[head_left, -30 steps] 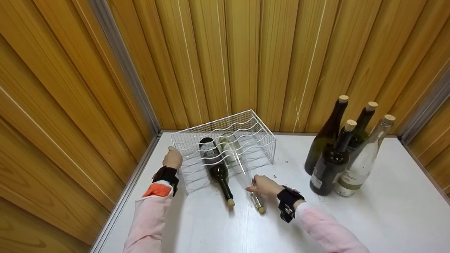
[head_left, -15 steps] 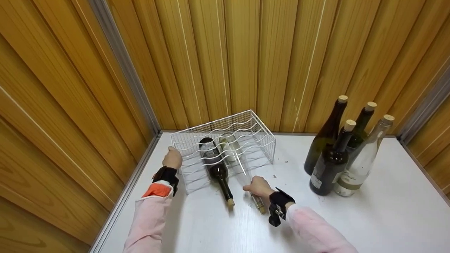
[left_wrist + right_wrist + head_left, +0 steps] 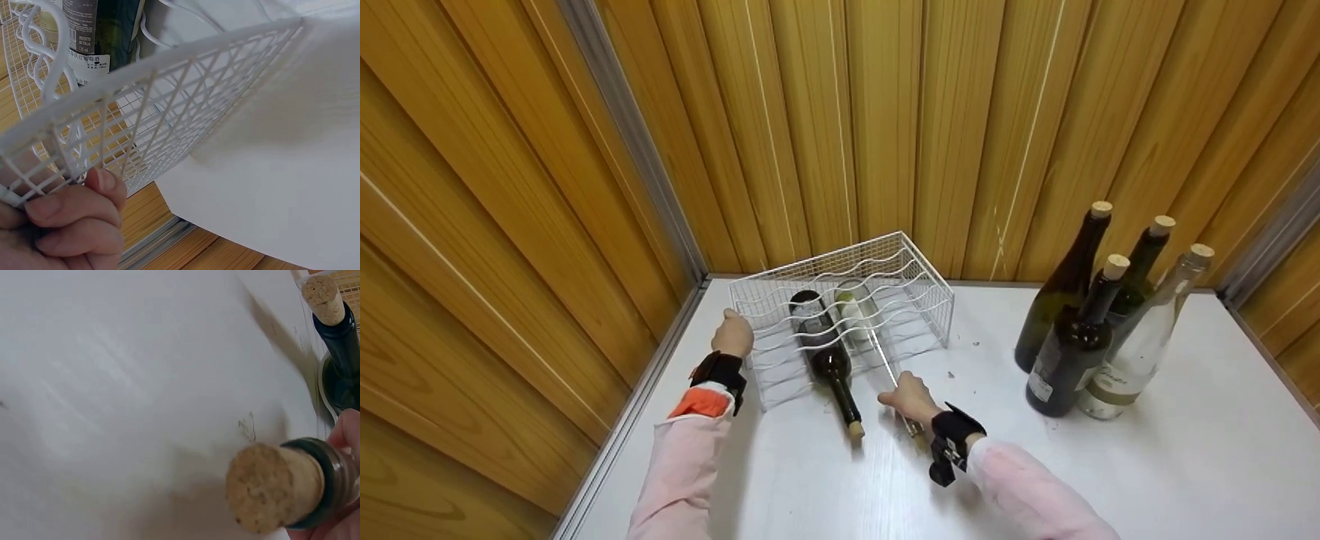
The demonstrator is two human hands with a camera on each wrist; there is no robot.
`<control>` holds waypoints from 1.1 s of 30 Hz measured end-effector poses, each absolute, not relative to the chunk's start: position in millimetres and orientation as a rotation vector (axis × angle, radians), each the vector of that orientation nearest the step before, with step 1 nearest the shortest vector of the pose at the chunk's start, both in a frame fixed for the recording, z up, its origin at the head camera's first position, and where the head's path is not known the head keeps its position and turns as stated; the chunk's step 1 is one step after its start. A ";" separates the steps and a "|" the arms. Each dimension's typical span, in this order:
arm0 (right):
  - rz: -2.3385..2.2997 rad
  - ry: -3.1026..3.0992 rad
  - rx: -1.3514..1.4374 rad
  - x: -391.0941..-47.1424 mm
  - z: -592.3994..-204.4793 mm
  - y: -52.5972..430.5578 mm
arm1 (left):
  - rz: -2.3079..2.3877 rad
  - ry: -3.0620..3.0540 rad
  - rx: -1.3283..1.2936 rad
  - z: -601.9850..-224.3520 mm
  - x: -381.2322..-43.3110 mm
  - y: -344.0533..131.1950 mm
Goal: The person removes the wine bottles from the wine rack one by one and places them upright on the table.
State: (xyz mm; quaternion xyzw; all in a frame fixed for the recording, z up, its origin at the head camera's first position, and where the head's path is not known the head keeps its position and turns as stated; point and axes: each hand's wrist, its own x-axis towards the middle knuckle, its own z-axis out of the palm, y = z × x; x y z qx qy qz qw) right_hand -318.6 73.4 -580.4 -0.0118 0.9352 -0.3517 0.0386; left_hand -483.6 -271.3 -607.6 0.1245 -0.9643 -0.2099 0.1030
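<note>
A dark bottle point(image 3: 831, 361) in the rack point(image 3: 112, 85) says "ITALIA", the counter point(image 3: 1170, 465) stops behind the rack, left fingers point(image 3: 84, 202) grip the rack, and right fingers point(image 3: 343, 529) a clear bottle point(image 3: 879, 351).

The white counter point(image 3: 1185, 480) carries a white wire rack point(image 3: 928, 264) toward its back edge — and, farther right, four upright corked bottles clustered together: three dark bottles point(image 3: 1069, 360), one clear bottle point(image 3: 1144, 352) — with small specks point(image 3: 951, 374) between.
</note>
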 end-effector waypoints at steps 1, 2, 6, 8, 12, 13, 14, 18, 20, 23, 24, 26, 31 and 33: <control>-1.091 2.863 -0.027 -318.9 -579.3 73.2 | -0.630 -2.865 0.382 -611.7 -489.0 -273.9; -1.098 2.860 -0.018 -319.4 -578.5 73.3 | -0.637 -2.879 0.391 -615.8 -494.3 -276.2; -1.150 2.820 0.009 -321.4 -574.9 75.1 | -0.589 -2.832 0.408 -641.4 -516.6 -285.8; -1.183 2.796 0.013 -321.9 -572.9 77.1 | -0.604 -2.822 0.410 -646.7 -520.4 -288.0; -1.282 2.714 0.032 -322.0 -567.7 82.5 | -0.631 -2.821 0.407 -653.3 -523.4 -288.4; -1.304 2.690 0.039 -322.0 -566.4 84.0 | -0.631 -2.817 0.403 -653.8 -523.1 -287.4; -1.325 2.669 0.041 -321.7 -565.5 85.6 | -0.635 -2.813 0.408 -654.8 -523.1 -286.5; -1.339 2.630 0.051 -320.1 -563.7 93.2 | -0.634 -2.770 0.424 -660.5 -524.6 -284.0; -1.321 2.649 0.033 -318.8 -563.5 97.6 | -0.640 -2.758 0.428 -662.0 -524.1 -283.6; -1.302 2.667 0.002 -316.6 -563.0 104.6 | -0.640 -2.747 0.424 -660.1 -520.7 -282.7; -1.297 2.668 -0.008 -315.9 -562.7 107.0 | -0.655 -2.764 0.425 -656.9 -518.0 -282.4; -1.285 2.661 -0.023 -314.5 -562.0 111.8 | -0.646 -2.765 0.416 -652.1 -513.5 -281.5; -1.262 2.666 -0.058 -312.8 -557.8 125.5 | -0.636 -2.800 0.422 -630.7 -498.4 -274.5; -1.250 2.673 -0.082 -312.2 -555.0 131.6 | -0.636 -2.815 0.435 -626.9 -496.0 -273.7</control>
